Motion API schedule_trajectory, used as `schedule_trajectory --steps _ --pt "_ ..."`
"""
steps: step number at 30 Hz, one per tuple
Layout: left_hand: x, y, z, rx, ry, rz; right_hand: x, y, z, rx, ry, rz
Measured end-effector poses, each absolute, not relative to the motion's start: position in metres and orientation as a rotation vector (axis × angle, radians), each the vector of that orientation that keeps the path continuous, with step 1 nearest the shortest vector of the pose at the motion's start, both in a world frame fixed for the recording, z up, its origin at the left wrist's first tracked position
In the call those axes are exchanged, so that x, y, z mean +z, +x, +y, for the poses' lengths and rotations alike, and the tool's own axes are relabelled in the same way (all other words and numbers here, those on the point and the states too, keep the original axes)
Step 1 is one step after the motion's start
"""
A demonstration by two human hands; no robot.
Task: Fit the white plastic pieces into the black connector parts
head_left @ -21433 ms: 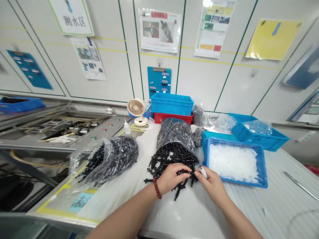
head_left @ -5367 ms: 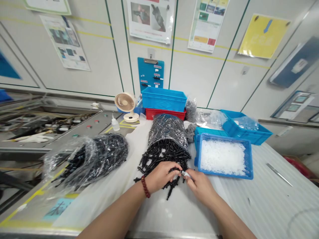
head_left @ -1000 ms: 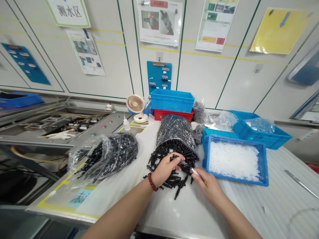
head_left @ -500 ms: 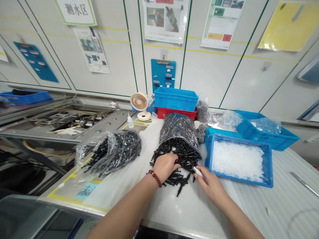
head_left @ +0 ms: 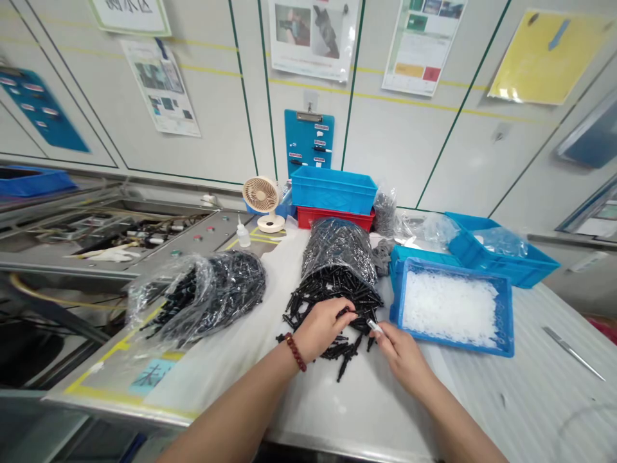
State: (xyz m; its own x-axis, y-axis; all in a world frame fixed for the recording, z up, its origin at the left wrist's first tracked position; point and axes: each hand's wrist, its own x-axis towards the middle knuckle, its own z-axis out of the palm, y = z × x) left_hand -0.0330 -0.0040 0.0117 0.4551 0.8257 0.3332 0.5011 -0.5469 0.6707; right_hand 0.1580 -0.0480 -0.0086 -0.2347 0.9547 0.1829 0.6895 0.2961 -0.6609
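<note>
L hand [head_left: 321,321] curled, fingers [head_left: 343,314] closed on loose blk plastic fittings [head_left: 328,296] spilling from clear plastic bag [head_left: 337,247] on counter [head_left: 337,411], R hand [head_left: 402,352] pinching slim white tool [head_left: 373,326] at pile's edge, working parts by hand.

Factory workshop, a parts-handling station.

Left of the white workbench [head_left: 501,399] stands a machine control panel [head_left: 202,241] with push buttons; behind it, wall panels [head_left: 409,148] carry posted work-instruction sheets [head_left: 313,38].
</note>
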Motion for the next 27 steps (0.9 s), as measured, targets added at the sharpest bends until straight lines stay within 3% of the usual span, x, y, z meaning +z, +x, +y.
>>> schedule_trajectory --steps 5,19,27 --pt "0.012 -0.034 -0.003 0.997 2.120 0.938 -0.009 0.159 -0.048 0.598 -1.465 -2.001" --pt "0.008 -0.033 -0.002 0.677 2.276 0.910 -0.003 0.151 -0.053 0.470 -1.679 -2.276" --pt "0.008 -0.031 -0.006 0.683 2.240 0.890 -0.005 0.148 -0.054 0.329 -1.781 -2.276"
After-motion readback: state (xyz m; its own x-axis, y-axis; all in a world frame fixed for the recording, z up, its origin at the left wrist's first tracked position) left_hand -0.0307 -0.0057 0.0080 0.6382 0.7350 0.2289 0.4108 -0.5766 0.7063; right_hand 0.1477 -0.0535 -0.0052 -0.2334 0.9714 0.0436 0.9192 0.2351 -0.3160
